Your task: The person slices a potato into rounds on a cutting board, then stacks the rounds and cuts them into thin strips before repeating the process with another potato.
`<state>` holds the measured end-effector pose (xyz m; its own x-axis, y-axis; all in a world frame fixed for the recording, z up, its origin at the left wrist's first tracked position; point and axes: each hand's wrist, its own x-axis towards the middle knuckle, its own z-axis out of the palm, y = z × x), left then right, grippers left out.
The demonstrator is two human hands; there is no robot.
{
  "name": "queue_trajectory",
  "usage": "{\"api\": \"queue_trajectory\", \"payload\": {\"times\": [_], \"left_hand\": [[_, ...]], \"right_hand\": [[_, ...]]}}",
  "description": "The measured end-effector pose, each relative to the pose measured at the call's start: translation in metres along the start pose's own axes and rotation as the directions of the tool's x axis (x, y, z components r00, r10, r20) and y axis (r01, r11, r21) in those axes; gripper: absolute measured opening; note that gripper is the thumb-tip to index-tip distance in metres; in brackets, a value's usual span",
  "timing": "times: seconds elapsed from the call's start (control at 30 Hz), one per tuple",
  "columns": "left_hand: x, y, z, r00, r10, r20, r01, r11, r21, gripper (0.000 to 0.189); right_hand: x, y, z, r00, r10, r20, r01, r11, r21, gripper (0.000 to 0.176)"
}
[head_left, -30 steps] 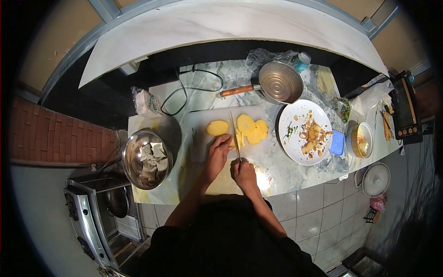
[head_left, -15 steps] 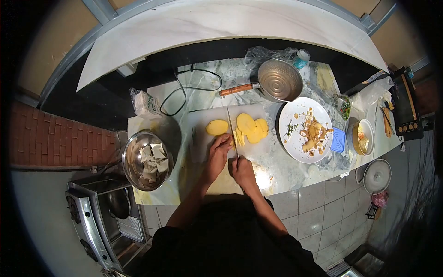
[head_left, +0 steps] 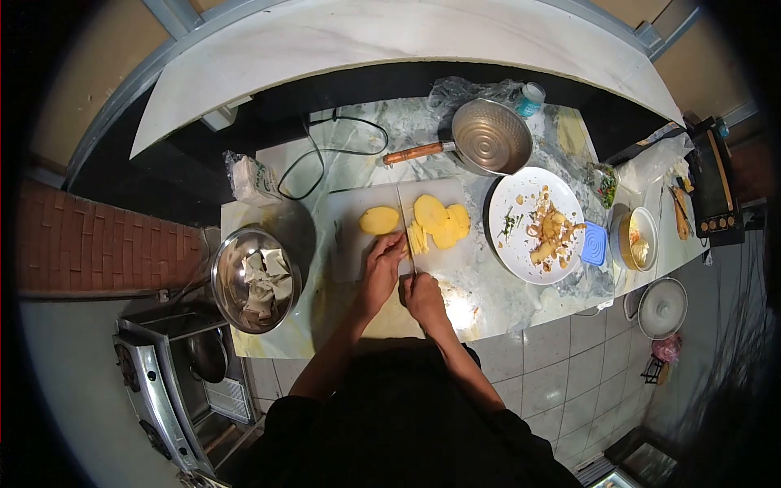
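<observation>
On the white cutting board [head_left: 346, 248], directly before the person, peeled yellow potato lies in several states; a larger rounded piece [head_left: 379, 220] rests whole at the left, thin strips [head_left: 418, 238] lie just right of the blade, and overlapping round slices [head_left: 431, 213] spread beyond them. The right hand [head_left: 422, 297] is closed around the handle of the knife [head_left: 403, 210], whose blade points away from the body across the board; the left hand [head_left: 382, 264] has its fingers bent and drawn together, tips at a small portion of potato close to the blade's left side; whether they pinch it or merely press it down cannot be told.

The step in hand appears to be cutting slices into strips; a further cut would call for the left fingertips to be tucked back while steadying the potato, with the blade kept upright and set a narrow strip's width over. To the right, a white plate [head_left: 506, 199] bears peelings [head_left: 556, 232]; to the left stands a steel bowl [head_left: 230, 272].
</observation>
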<state>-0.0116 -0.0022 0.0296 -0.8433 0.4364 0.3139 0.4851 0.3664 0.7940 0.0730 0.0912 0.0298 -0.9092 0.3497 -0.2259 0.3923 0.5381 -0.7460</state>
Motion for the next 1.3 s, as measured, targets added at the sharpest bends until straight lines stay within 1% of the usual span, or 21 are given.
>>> {"api": "queue_trajectory", "payload": {"times": [0.03, 0.1, 0.13, 0.2, 0.23, 0.3, 0.33, 0.4, 0.43, 0.5, 0.53, 0.6, 0.7, 0.83, 0.9, 1.0, 1.23, 1.3], "left_hand": [[-0.004, 0.006, 0.000, 1.000, -0.005, -0.001, 0.005, 1.000, 0.002, 0.034], [-0.005, 0.011, -0.001, 0.992, -0.122, 0.017, 0.124, 0.980, -0.158, 0.035], [-0.005, 0.011, -0.002, 0.993, -0.120, 0.015, 0.121, 0.981, -0.155, 0.035], [-0.005, 0.006, -0.001, 0.998, -0.066, 0.014, 0.067, 0.995, -0.080, 0.034], [-0.007, 0.004, 0.000, 0.998, -0.069, 0.011, 0.069, 0.994, -0.081, 0.034], [-0.006, 0.001, -0.001, 1.000, -0.007, 0.020, 0.007, 1.000, -0.003, 0.034], [0.001, -0.001, -0.002, 1.000, 0.006, 0.012, -0.006, 1.000, 0.001, 0.034], [-0.001, 0.001, -0.003, 1.000, 0.006, 0.014, -0.006, 0.999, 0.035, 0.034], [-0.001, 0.002, -0.002, 1.000, 0.009, 0.013, -0.009, 0.999, 0.035, 0.034], [-0.002, 0.004, -0.001, 0.999, -0.051, 0.001, 0.051, 0.998, -0.037, 0.032], [-0.002, 0.004, -0.002, 0.999, -0.050, 0.004, 0.050, 0.998, -0.036, 0.032], [-0.002, 0.005, -0.002, 1.000, -0.019, 0.003, 0.019, 0.999, 0.034, 0.031], [-0.002, 0.003, -0.001, 1.000, 0.021, -0.019, -0.021, 0.999, 0.028, 0.030], [-0.002, 0.003, 0.001, 1.000, 0.008, -0.007, -0.008, 0.999, 0.054, 0.031], [-0.002, 0.002, 0.003, 0.998, 0.000, -0.057, 0.001, 1.000, 0.027, 0.027], [-0.004, -0.002, 0.004, 0.999, 0.013, -0.049, -0.009, 0.997, 0.078, 0.028], [-0.002, -0.003, 0.002, 0.999, 0.042, -0.027, -0.038, 0.991, 0.128, 0.029], [-0.004, -0.005, 0.004, 0.999, 0.020, -0.033, -0.016, 0.994, 0.106, 0.030]], "right_hand": [[-0.006, -0.001, -0.002, 1.000, 0.000, 0.005, 0.000, 1.000, 0.000, 0.028], [-0.010, -0.006, -0.005, 0.998, 0.061, 0.021, -0.060, 0.995, -0.075, 0.028], [-0.013, -0.010, -0.007, 0.998, 0.058, 0.020, -0.056, 0.996, -0.072, 0.028], [-0.016, -0.014, -0.010, 0.990, 0.140, -0.018, -0.141, 0.982, -0.129, 0.027], [-0.016, -0.013, -0.011, 0.990, 0.139, -0.015, -0.139, 0.981, -0.132, 0.027], [-0.014, -0.008, -0.015, 0.995, 0.100, 0.020, -0.097, 0.988, -0.122, 0.030], [-0.006, -0.007, -0.016, 0.996, 0.088, 0.011, -0.086, 0.989, -0.119, 0.030], [-0.005, -0.004, -0.017, 1.000, 0.027, 0.006, -0.026, 0.999, -0.039, 0.030], [-0.003, -0.004, -0.017, 1.000, 0.025, 0.004, -0.025, 0.999, -0.038, 0.030], [-0.002, -0.005, -0.016, 0.999, 0.053, 0.009, -0.053, 0.999, 0.011, 0.028], [-0.002, -0.005, -0.015, 0.998, 0.056, 0.008, -0.056, 0.998, 0.013, 0.028], [0.000, -0.002, -0.011, 1.000, 0.021, -0.008, -0.020, 0.999, 0.038, 0.027], [0.001, 0.000, -0.009, 1.000, -0.021, -0.015, 0.021, 1.000, 0.020, 0.027], [-0.001, -0.004, -0.011, 1.000, 0.003, -0.018, -0.003, 1.000, 0.027, 0.026], [-0.001, -0.002, -0.009, 0.999, -0.025, -0.036, 0.026, 0.999, 0.025, 0.026], [-0.002, -0.002, -0.008, 0.999, -0.028, -0.040, 0.029, 0.999, 0.032, 0.026], [-0.003, -0.005, -0.007, 0.999, -0.003, -0.034, 0.003, 1.000, 0.027, 0.026], [-0.003, -0.006, -0.008, 0.998, -0.049, -0.036, 0.051, 0.997, 0.060, 0.025]]}}
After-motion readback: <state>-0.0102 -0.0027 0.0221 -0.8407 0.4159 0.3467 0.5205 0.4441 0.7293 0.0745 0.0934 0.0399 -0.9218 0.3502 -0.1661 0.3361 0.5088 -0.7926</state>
